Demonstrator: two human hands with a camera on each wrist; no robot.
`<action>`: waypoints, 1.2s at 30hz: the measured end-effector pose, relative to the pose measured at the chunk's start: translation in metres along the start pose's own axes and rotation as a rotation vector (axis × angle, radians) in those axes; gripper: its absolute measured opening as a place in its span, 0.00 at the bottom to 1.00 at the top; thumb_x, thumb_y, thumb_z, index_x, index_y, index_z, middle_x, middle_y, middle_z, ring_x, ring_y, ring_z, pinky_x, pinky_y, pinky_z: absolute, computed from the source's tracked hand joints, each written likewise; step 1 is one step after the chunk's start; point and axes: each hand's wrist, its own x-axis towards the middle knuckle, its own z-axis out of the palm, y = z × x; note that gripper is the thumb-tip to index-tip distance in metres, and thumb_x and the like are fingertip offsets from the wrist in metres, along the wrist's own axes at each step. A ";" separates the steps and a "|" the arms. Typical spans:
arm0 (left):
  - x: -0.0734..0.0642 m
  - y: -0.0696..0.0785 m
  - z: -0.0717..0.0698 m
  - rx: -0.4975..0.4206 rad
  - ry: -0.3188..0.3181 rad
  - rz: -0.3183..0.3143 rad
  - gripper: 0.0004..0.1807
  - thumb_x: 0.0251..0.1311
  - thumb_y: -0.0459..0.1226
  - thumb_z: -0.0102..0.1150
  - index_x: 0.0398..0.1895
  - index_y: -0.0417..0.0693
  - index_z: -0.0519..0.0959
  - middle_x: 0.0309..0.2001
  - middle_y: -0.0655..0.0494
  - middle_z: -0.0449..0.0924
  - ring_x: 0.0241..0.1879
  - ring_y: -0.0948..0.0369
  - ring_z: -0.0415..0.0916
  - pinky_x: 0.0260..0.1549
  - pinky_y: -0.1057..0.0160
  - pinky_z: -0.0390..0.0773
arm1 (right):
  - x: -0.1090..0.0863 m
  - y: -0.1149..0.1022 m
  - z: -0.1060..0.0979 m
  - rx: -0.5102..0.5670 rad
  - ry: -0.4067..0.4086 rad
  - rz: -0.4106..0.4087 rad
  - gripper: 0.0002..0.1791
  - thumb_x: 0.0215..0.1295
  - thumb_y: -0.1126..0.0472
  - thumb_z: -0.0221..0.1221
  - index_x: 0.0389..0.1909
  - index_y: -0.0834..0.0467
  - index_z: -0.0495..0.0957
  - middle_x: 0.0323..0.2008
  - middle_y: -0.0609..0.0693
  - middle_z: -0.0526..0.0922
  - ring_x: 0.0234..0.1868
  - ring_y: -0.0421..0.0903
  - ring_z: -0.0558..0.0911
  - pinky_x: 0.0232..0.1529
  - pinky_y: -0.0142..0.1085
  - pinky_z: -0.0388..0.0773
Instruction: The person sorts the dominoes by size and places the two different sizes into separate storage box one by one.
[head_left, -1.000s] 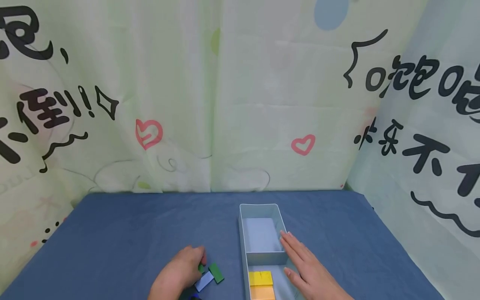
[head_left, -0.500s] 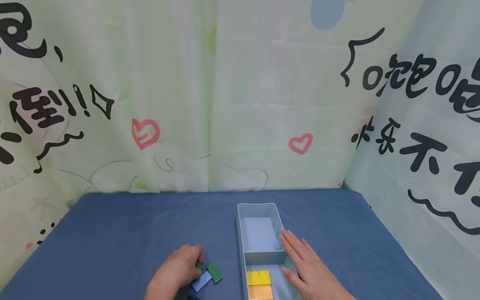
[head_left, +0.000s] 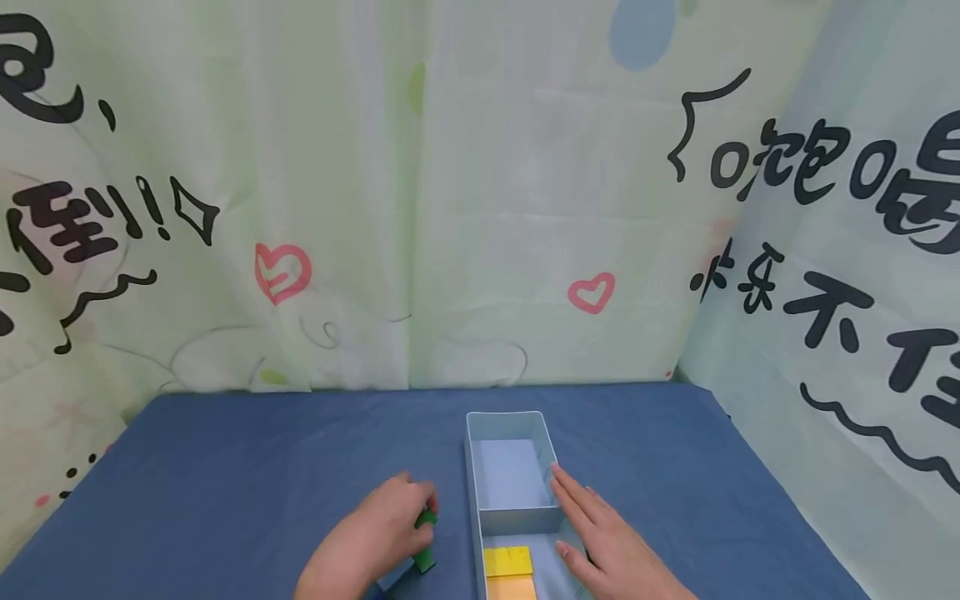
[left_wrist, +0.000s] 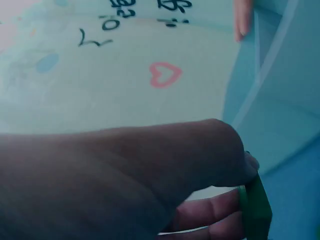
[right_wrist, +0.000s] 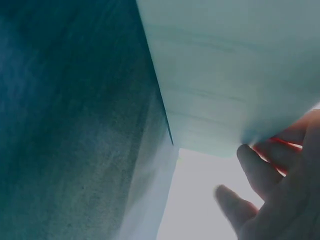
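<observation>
In the head view my left hand (head_left: 378, 529) pinches a green block (head_left: 426, 518) between thumb and fingers. The left wrist view has this green block (left_wrist: 256, 212) upright in the fingers. Just under the hand lies a second green block (head_left: 424, 560). A light blue block (head_left: 393, 575) beside it is mostly covered by the hand. My right hand (head_left: 618, 546) rests its straight fingers against the right wall of a pale blue two-compartment box (head_left: 517, 522). In the right wrist view those fingertips touch the box's outer side (right_wrist: 210, 85).
Inside the box's near compartment, a yellow block (head_left: 507, 561) and an orange block (head_left: 512, 588) sit along the left wall. A blue cloth (head_left: 247, 483) covers the table. A printed curtain (head_left: 480, 208) hangs behind and at both sides.
My left hand has moved right toward the box with the green block, now over the other green and light blue blocks. The right hand stays on the box wall. The head view shifted slightly.
</observation>
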 end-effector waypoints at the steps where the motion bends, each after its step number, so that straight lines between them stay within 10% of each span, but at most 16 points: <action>1: 0.001 0.006 -0.001 0.028 0.027 0.043 0.05 0.53 0.32 0.54 0.33 0.51 0.76 0.29 0.59 0.69 0.27 0.63 0.65 0.26 0.65 0.68 | 0.000 0.001 0.000 0.003 0.004 -0.006 0.36 0.62 0.51 0.53 0.68 0.51 0.49 0.68 0.48 0.54 0.65 0.43 0.61 0.61 0.32 0.55; 7: 0.011 0.041 -0.002 0.155 0.231 0.239 0.08 0.55 0.33 0.52 0.35 0.54 0.77 0.28 0.64 0.72 0.28 0.67 0.65 0.26 0.70 0.68 | -0.001 0.002 0.002 0.036 0.010 -0.021 0.35 0.63 0.51 0.52 0.68 0.52 0.50 0.68 0.49 0.55 0.66 0.43 0.59 0.62 0.19 0.30; 14: 0.030 0.059 0.008 0.252 0.305 0.373 0.10 0.58 0.34 0.54 0.40 0.57 0.80 0.36 0.62 0.76 0.30 0.68 0.71 0.28 0.75 0.71 | -0.001 0.004 0.006 0.034 0.068 -0.096 0.37 0.61 0.56 0.55 0.68 0.54 0.49 0.68 0.52 0.55 0.66 0.46 0.60 0.63 0.22 0.33; 36: 0.074 0.068 0.029 0.523 0.065 0.267 0.11 0.52 0.34 0.60 0.36 0.62 0.82 0.35 0.68 0.79 0.36 0.69 0.75 0.30 0.73 0.74 | -0.002 0.009 0.008 0.025 0.102 -0.122 0.36 0.60 0.61 0.54 0.68 0.56 0.49 0.67 0.54 0.56 0.67 0.48 0.58 0.64 0.22 0.35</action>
